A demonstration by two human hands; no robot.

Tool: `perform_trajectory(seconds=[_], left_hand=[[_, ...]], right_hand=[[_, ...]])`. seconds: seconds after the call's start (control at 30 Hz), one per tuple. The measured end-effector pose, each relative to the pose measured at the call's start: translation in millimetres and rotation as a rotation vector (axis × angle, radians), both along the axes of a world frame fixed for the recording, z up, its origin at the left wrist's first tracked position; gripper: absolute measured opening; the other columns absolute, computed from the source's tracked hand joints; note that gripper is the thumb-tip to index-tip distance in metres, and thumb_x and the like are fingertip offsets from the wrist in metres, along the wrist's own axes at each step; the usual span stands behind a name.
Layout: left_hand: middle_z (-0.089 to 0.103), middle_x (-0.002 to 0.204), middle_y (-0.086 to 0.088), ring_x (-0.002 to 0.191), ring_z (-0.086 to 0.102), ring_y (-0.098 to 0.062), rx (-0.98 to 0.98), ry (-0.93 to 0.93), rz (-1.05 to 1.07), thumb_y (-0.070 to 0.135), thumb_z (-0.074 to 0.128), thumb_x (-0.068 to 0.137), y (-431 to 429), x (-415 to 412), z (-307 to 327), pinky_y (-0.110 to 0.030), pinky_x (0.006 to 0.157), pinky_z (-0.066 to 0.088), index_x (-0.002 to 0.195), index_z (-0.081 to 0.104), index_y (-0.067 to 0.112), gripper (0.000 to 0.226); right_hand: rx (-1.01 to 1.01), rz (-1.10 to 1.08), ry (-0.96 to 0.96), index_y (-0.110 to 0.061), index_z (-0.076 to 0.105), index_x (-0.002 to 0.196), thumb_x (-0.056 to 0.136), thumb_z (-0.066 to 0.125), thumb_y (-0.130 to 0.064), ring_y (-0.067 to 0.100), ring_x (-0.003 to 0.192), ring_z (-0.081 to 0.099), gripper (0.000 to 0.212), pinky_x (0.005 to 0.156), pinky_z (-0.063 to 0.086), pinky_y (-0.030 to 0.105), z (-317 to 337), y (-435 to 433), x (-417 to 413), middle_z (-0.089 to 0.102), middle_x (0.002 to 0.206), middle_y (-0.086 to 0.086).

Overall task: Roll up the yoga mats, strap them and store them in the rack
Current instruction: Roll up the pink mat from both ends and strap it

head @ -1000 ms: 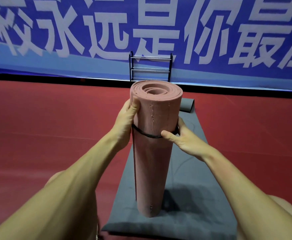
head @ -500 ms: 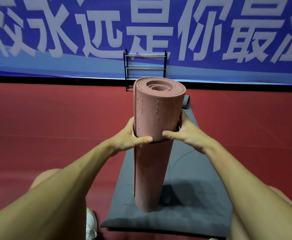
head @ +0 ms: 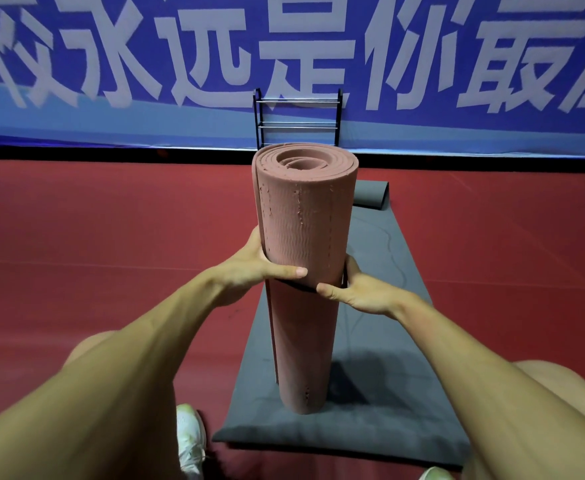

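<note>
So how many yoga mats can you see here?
2. A pink mat, rolled, stands upright on end between both hands. A grey mat lies mostly flat on the red floor beneath it, its far end curled. More may lie out of view.

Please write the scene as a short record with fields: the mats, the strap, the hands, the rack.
pink mat: rolled, standing upright on the grey mat
grey mat: lying flat on the red floor, far end partly rolled
strap: black band around the pink roll, near mid-height
left hand: grips the roll at the strap
right hand: grips the roll at the strap
rack: black, against the wall, no mats visible in it
</note>
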State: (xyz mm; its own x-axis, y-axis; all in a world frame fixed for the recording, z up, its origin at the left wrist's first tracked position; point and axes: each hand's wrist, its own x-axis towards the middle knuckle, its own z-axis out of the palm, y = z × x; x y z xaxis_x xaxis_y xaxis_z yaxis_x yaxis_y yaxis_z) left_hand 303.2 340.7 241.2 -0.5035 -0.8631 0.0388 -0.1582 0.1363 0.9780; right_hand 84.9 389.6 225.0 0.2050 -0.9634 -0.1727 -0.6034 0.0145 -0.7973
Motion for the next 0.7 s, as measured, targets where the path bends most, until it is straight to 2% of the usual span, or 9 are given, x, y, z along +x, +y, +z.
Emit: perform_trajectory(seconds=[0.1, 0.17, 0.23, 0.27, 0.33, 0.47, 0.57, 0.63, 0.7], left_hand=[[0.043, 0.136, 0.008, 0.123, 0.048, -0.007, -0.036, -0.037, 0.048, 0.027, 0.092, 0.052, 3.9, -4.0, -7.8, -0.026, 0.094, 0.049, 0.140, 0.020, 0.029, 0.115], [0.042, 0.132, 0.010, 0.121, 0.047, -0.006, -0.063, -0.090, 0.067, 0.022, 0.092, 0.058, 3.9, -6.5, -13.9, -0.018, 0.088, 0.046, 0.139, 0.019, 0.027, 0.109], [0.040, 0.135, 0.007, 0.123, 0.044, -0.009, -0.049, -0.137, 0.076, 0.020, 0.090, 0.061, 1.7, -8.6, -21.7, -0.019, 0.089, 0.043, 0.143, 0.016, 0.023, 0.111], [0.039, 0.136, 0.005, 0.124, 0.043, -0.011, -0.032, -0.162, 0.068, 0.021, 0.090, 0.062, 0.3, -9.2, -25.6, -0.021, 0.091, 0.042, 0.145, 0.013, 0.022, 0.113], [0.038, 0.138, 0.004, 0.127, 0.042, -0.013, -0.007, -0.215, 0.048, 0.027, 0.090, 0.061, -1.8, -10.0, -31.5, -0.026, 0.096, 0.041, 0.146, 0.010, 0.024, 0.117], [0.026, 0.137, 0.007, 0.128, 0.033, -0.012, 0.008, -0.354, 0.016, 0.022, 0.088, 0.065, -3.6, -11.5, -39.2, -0.027, 0.101, 0.036, 0.147, 0.000, 0.019, 0.120], [0.020, 0.138, 0.009, 0.129, 0.029, -0.014, 0.038, -0.440, -0.019, 0.018, 0.088, 0.065, -5.8, -9.4, -46.2, -0.035, 0.108, 0.035, 0.148, -0.008, 0.017, 0.127], [0.018, 0.137, 0.011, 0.131, 0.027, -0.015, 0.057, -0.466, -0.032, 0.017, 0.089, 0.064, -5.1, -6.9, -46.3, -0.038, 0.109, 0.035, 0.149, -0.006, 0.018, 0.128], [0.022, 0.140, 0.007, 0.133, 0.028, -0.018, 0.044, -0.482, -0.033, 0.019, 0.092, 0.059, -6.1, -5.1, -46.3, -0.039, 0.108, 0.038, 0.149, 0.004, 0.021, 0.126]], right_hand=[[-0.061, 0.006, -0.001, -0.020, -0.008, 0.150, 0.082, 0.074, -0.035, 0.012, 0.134, 0.033, 0.108, 0.099, 0.030, 0.016, -3.8, -1.1, 1.7, 0.027, 0.146, -0.002], [-0.156, -0.013, -0.040, -0.020, -0.005, 0.150, 0.077, 0.080, -0.026, 0.009, 0.132, 0.032, 0.112, 0.096, 0.030, 0.008, -3.0, -1.2, 3.3, 0.024, 0.140, -0.009], [-0.223, -0.058, -0.107, -0.018, -0.003, 0.151, 0.075, 0.081, -0.022, 0.003, 0.127, 0.031, 0.114, 0.089, 0.030, -0.001, -0.8, -1.8, 3.6, 0.024, 0.137, -0.012], [-0.239, -0.085, -0.134, -0.018, -0.002, 0.151, 0.075, 0.081, -0.024, 0.002, 0.125, 0.032, 0.113, 0.089, 0.030, 0.000, 0.0, -2.2, 3.4, 0.026, 0.137, -0.012], [-0.240, -0.124, -0.162, -0.017, 0.005, 0.151, 0.076, 0.080, -0.028, 0.004, 0.122, 0.037, 0.106, 0.095, 0.032, 0.011, -0.7, -3.7, 2.0, 0.033, 0.135, -0.011], [-0.176, -0.136, -0.127, -0.016, 0.013, 0.149, 0.077, 0.079, -0.029, 0.005, 0.119, 0.041, 0.098, 0.097, 0.034, 0.018, -6.5, -4.6, -2.0, 0.039, 0.132, -0.010], [-0.069, -0.089, -0.026, -0.015, 0.012, 0.149, 0.077, 0.078, -0.036, 0.014, 0.128, 0.043, 0.099, 0.102, 0.036, 0.021, -19.1, -4.1, -4.9, 0.041, 0.142, -0.002], [0.000, -0.058, 0.052, -0.013, 0.010, 0.150, 0.079, 0.075, -0.039, 0.018, 0.134, 0.040, 0.100, 0.100, 0.033, 0.018, -26.6, -3.0, -5.3, 0.037, 0.148, 0.002], [0.053, -0.046, 0.094, -0.010, 0.012, 0.149, 0.082, 0.073, -0.039, 0.019, 0.134, 0.039, 0.095, 0.095, 0.031, 0.015, -30.0, -2.2, -5.2, 0.037, 0.149, 0.004]])
